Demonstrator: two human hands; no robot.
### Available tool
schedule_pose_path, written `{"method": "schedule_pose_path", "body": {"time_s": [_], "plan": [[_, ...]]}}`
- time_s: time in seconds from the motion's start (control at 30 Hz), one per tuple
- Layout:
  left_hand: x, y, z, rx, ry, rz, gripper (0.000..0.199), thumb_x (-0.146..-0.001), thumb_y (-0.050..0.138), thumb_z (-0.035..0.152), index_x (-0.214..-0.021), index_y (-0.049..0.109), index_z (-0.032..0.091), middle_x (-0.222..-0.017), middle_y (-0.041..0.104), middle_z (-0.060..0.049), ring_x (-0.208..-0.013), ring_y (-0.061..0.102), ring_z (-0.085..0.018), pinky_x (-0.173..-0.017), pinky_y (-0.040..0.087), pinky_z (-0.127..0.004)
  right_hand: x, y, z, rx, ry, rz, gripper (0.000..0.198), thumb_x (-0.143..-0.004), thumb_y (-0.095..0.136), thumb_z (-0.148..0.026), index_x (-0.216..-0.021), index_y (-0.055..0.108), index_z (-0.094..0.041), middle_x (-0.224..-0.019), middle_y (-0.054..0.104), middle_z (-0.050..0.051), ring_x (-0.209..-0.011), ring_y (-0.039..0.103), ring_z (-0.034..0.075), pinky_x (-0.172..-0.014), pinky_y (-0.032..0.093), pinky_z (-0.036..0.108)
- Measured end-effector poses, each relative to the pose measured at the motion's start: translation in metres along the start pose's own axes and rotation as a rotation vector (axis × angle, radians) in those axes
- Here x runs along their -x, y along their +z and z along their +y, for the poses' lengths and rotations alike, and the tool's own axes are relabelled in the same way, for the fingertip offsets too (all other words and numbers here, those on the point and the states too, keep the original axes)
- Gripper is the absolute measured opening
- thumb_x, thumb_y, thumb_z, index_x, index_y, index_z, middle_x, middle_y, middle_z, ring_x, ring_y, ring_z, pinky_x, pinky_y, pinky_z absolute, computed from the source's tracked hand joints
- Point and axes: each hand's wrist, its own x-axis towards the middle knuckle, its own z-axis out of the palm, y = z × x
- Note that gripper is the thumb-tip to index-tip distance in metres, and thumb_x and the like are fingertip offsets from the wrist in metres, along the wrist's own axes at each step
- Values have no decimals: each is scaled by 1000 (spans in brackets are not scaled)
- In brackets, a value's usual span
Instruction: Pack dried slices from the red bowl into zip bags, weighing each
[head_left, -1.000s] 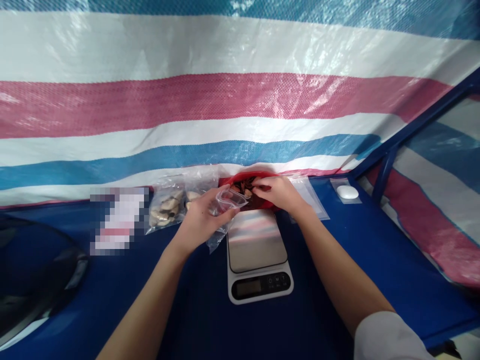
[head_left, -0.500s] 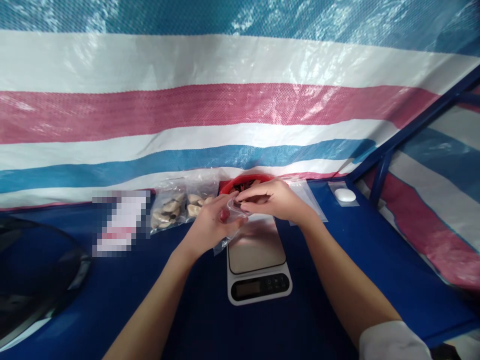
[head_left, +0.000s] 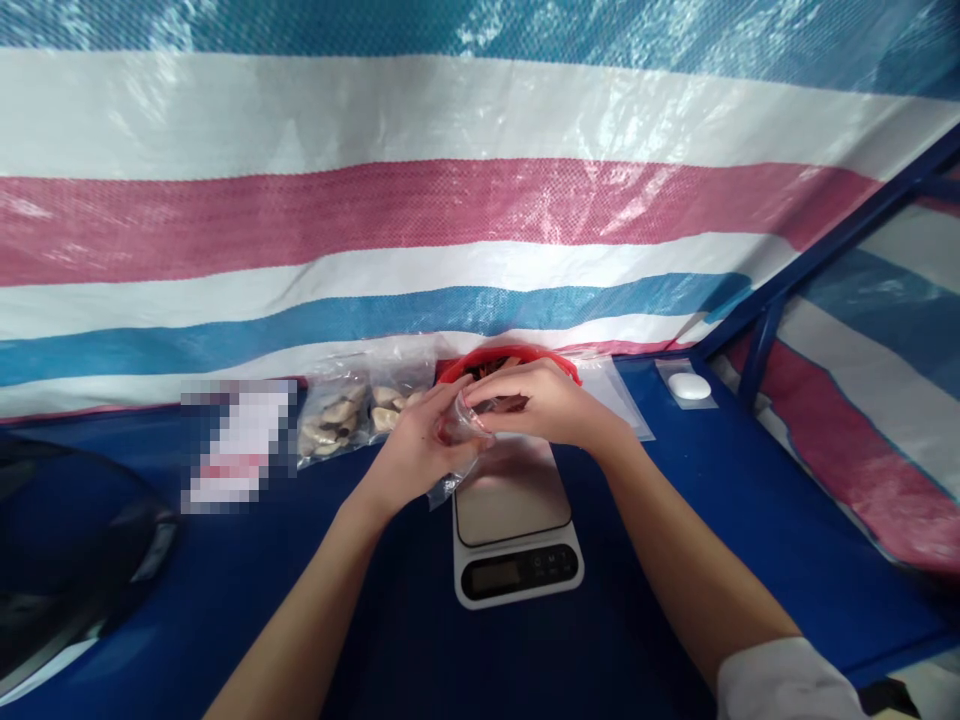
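Note:
My left hand (head_left: 416, 445) is closed around a small clear plastic bag (head_left: 448, 487) above the left edge of the kitchen scale. Something reddish shows through the plastic between its fingers. At the mouth of the bag are the bent fingers of my right hand (head_left: 536, 398); dark reddish-brown pieces show beneath them, but what they grip is hidden. Just behind both hands stands a red basket (head_left: 566, 362) with dry reddish-brown pieces (head_left: 484, 369) in it. The white kitchen scale (head_left: 514, 500) lies below the hands, its display dark.
Two clear bags of pale dried slices (head_left: 330, 425) lie left of the basket. Flat clear bags (head_left: 619, 395) lie to its right, and a white oval object (head_left: 688, 386) sits farther right. A black round object (head_left: 67, 540) is at far left. Striped sheeting (head_left: 375, 210) closes off the back.
My right hand's fingers have moved slightly left and down over the bag's mouth. The round red piece seen earlier by my left fingers is now less distinct. The left hand keeps its hold.

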Motion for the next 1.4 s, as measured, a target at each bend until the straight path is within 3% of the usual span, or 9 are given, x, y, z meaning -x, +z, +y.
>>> {"method": "schedule_pose_path", "body": {"time_s": [0.17,0.33,0.47,0.7,1.0,1.23,1.4], "plan": [[1,-3,-2,-10,-19,63,53,-81,76,40,-130,64,21,-122,71,-10,-107,68,-29,-90,58,-44,7,-16,8,-117,108,56,21,-87,73,-31,-108,78,-28,-111,77,0,-93,74,19,-81,60,28],[1,-9,-5,49,-187,81,56,-79,75,45,-130,64,22,-111,74,-7,-73,70,-20,-55,60,-32,16,-32,30,83,247,96,18,-90,69,-25,-105,78,-26,-110,78,1,-101,74,22,-96,57,36],[1,-14,-5,86,-262,94,59,-78,76,45,-129,64,20,-97,76,-5,-58,64,-15,-44,54,-27,19,-29,48,295,310,-2,23,-91,65,-21,-109,77,-29,-116,77,-1,-106,73,23,-100,54,38],[1,-15,-7,104,-213,93,49,-80,75,43,-124,66,23,-96,77,-4,-63,68,-17,-44,52,-25,15,-11,69,457,351,-44,32,-93,60,-21,-121,72,-28,-129,71,2,-116,68,25,-100,54,39],[2,-15,-10,39,-202,87,51,-80,75,47,-123,66,21,-108,76,-7,-84,72,-23,-63,59,-32,5,0,76,502,339,-88,41,-88,61,-14,-128,68,-21,-134,67,9,-124,63,26,-106,49,37],[1,-14,-12,32,-154,94,51,-81,75,44,-125,65,22,-107,77,-5,-84,71,-20,-76,59,-34,6,1,74,511,399,-126,27,-91,61,-17,-113,74,-22,-124,72,8,-114,67,25,-101,51,36],[1,-14,-9,25,-164,91,47,-82,75,44,-123,67,23,-104,77,-5,-76,69,-19,-68,59,-34,10,0,72,449,334,-114,22,-94,59,-18,-107,76,-23,-117,75,7,-105,70,23,-96,53,37]]}}
